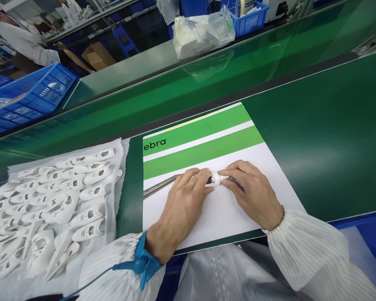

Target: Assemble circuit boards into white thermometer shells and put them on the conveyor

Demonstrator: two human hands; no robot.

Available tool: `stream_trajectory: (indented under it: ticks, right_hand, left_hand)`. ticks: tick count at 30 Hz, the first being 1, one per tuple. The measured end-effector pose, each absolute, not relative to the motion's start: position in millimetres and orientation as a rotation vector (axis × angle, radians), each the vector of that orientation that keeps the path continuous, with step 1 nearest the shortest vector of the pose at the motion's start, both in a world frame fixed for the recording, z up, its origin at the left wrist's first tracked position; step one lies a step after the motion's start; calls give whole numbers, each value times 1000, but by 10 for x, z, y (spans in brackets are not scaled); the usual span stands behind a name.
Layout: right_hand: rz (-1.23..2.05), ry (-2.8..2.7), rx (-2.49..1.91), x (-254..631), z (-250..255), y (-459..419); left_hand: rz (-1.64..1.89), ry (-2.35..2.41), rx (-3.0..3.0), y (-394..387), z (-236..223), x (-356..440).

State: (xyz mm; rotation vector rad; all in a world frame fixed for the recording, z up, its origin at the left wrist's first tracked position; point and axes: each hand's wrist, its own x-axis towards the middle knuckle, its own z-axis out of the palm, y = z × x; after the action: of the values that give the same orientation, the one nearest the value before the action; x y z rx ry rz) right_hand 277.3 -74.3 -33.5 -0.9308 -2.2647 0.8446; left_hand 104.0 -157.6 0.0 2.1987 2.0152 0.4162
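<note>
My left hand (186, 194) is closed around a small white plastic housing (217, 179) with a dark insert showing in its opening. My right hand (249, 186) pinches the narrow, pointed white end of that housing between thumb and fingertips. Both hands are over a white sheet with green bands (203, 221), lettered "ebra". A pair of metal tweezers (159, 187) sticks out to the left from beside my left fingers; whether they are held or just lie there I cannot tell. The fingers cover much of the housing.
White plastic shells (62, 184) lie in rows on foam sheeting at the left. A green conveyor (125, 106) runs behind the sheet. Beyond it are a clear bag (203, 33) and blue baskets (28, 100). A blue wrist strap (142, 263) trails a cord. A person (25, 39) is at far left.
</note>
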Motion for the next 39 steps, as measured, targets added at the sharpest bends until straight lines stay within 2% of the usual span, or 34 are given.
stream_trajectory:
  ticks: [8,16,21,29,34,39]
  right_hand:
    - [836,-2259,-919,2780,-296,-731]
    - [584,-2400,-757,2642,-323,-702]
    - [473,-2409,-761,2657,-318,-768]
    - [426,-2423,-799,2607,-248,-820]
    - [637,-2531,-801,2646,-231,-610]
    - [913,-2506,-858,2690,-124,-468]
  left_hand:
    - [566,2035,2195,-1565,-108,1056]
    - [594,1939,1691,-1525,135,1013]
    - [439,2020,1773,-1400,177,1083]
    - [465,2154,1885,-1415,130,1175]
    - [453,1864,2006,-1469,36,905]
    - [300,1896,1985,-1526,111,730]
